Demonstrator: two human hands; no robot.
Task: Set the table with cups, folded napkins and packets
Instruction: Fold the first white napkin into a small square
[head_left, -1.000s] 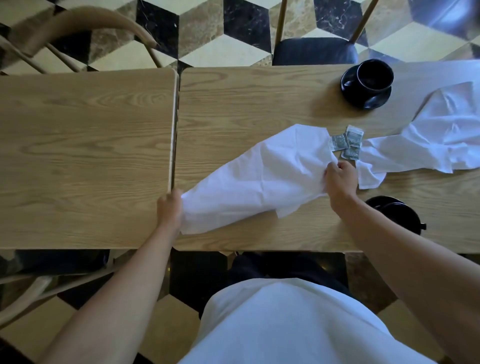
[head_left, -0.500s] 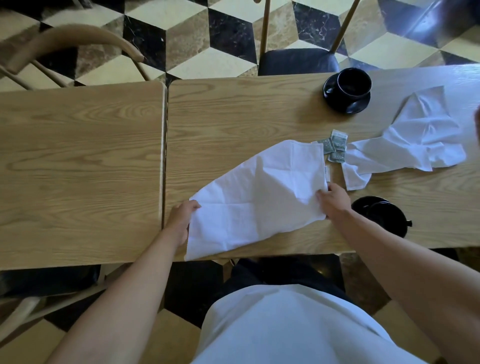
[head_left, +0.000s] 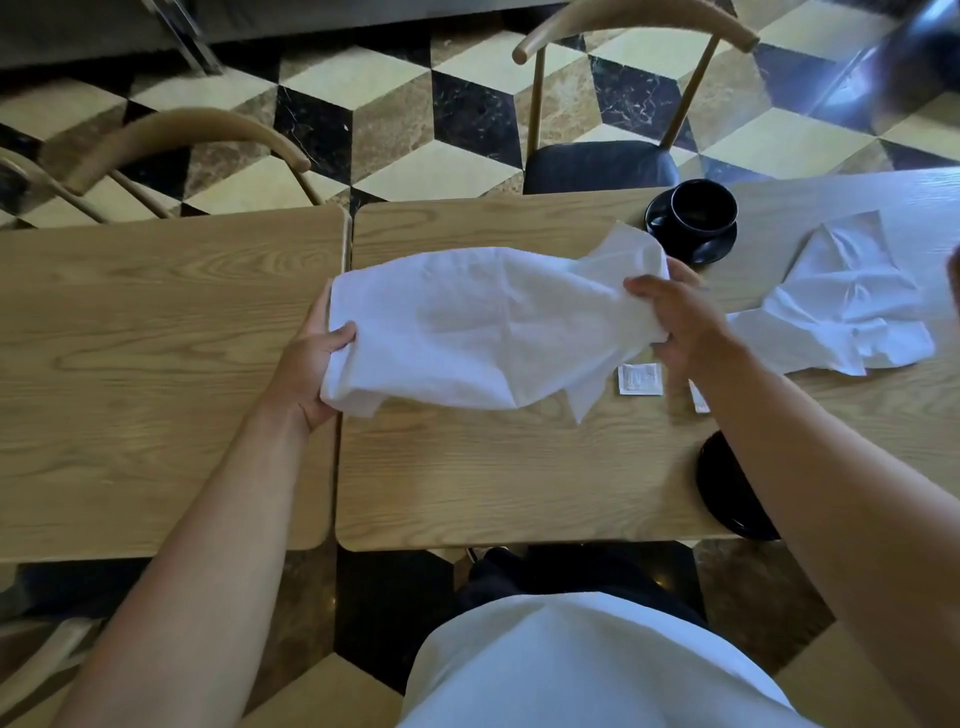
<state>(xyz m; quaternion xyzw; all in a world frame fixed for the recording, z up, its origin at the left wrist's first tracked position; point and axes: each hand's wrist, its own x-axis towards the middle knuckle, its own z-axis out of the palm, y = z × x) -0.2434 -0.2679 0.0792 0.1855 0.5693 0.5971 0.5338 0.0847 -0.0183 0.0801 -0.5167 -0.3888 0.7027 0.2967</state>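
While both hands hold the white napkin (head_left: 478, 325) above the tabletop (head_left: 493, 467), its long axis runs left to right between them, roughly parallel to the near edge. The left hand (head_left: 311, 364) pinches the left end, thumb on top and fingers curled beneath the cloth; the right hand (head_left: 675, 317) grips the bunched right end, fingers closed over the fabric. A loose corner droops from the lower right side, toward a small white packet (head_left: 640, 379) lying flat on the wood just beside the right wrist.

As I judge it, the fold turns on that left-right span: either hand can carry its end across to the other, and both sit equally close to the cloth. The right end is the more crumpled, so it probably needs smoothing first.

Beyond the right hand a black cup (head_left: 702, 208) rests on its saucer (head_left: 693, 244) near the far edge. A second napkin (head_left: 852, 296) lies unfolded to the right, and a dark dish (head_left: 727, 488) sits at the near edge, partly hidden by the right forearm.
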